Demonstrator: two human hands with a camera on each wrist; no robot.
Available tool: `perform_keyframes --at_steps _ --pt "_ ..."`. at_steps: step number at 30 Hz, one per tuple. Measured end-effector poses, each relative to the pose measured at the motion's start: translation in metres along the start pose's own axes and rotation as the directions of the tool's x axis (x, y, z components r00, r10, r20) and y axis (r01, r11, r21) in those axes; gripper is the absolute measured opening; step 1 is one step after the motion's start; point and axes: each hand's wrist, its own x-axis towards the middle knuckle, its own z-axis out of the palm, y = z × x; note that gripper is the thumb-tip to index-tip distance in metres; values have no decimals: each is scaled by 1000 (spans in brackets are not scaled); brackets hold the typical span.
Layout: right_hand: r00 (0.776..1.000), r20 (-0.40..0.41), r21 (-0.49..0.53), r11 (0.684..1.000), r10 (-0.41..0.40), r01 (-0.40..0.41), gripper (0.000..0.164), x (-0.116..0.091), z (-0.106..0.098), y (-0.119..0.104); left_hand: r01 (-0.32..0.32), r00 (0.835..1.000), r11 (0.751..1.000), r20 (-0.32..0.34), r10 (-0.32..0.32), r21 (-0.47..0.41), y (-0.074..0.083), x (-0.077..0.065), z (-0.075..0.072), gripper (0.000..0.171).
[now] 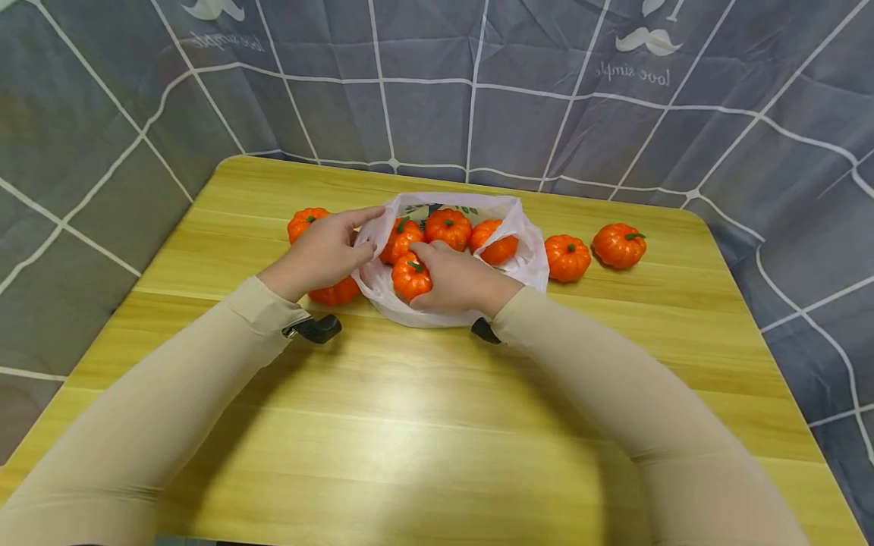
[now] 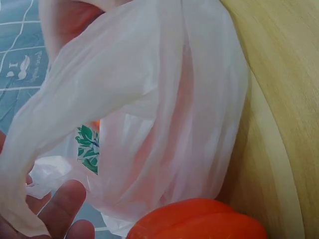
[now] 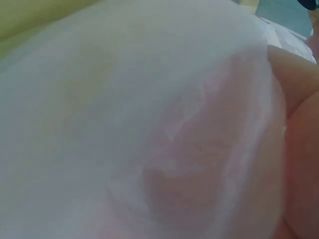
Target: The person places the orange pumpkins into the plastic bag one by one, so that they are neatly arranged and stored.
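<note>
A white plastic bag [image 1: 437, 317] lies open-mouthed on the table, with several small orange pumpkins inside. My right hand [image 1: 460, 282] reaches into its mouth and grips a pumpkin [image 1: 411, 278] near the front left, thumb and fingers on either side. At the bag's left rim, my left hand [image 1: 324, 250] holds the plastic between thumb and fingers. The left wrist view shows fingers [image 2: 62, 209] by a loop of the bag [image 2: 124, 149], with a green leaf print behind. The bag's wall [image 3: 124, 124] fills most of the right wrist view.
Right of the bag, two pumpkins sit on the table, one close beside it [image 1: 567, 258] and one farther out [image 1: 619, 246]. Two more, one at the back [image 1: 305, 221] and one in front [image 1: 334, 293], are partly hidden by my left hand. A grey checked curtain [image 1: 430, 121] surrounds the wooden table [image 1: 410, 425].
</note>
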Motion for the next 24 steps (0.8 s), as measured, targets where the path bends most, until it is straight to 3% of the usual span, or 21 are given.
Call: perform_keyframes --at_steps 7,15,19,24 --pt "1000 10 -43 999 16 -15 105 5 6 0 -22 1000 1000 -7 22 2 0 1 1 65" --pt "1000 -18 14 1000 -17 17 101 -6 2 8 1 1000 1000 0 -1 -8 0 0 1 66" --pt "988 -152 106 993 -39 56 89 -30 -21 17 9 1000 1000 -1 -9 -19 1 1 0 65" --pt "925 -379 236 971 43 52 67 -60 -57 49 19 1000 1000 -5 -20 -15 2 0 -2 65"
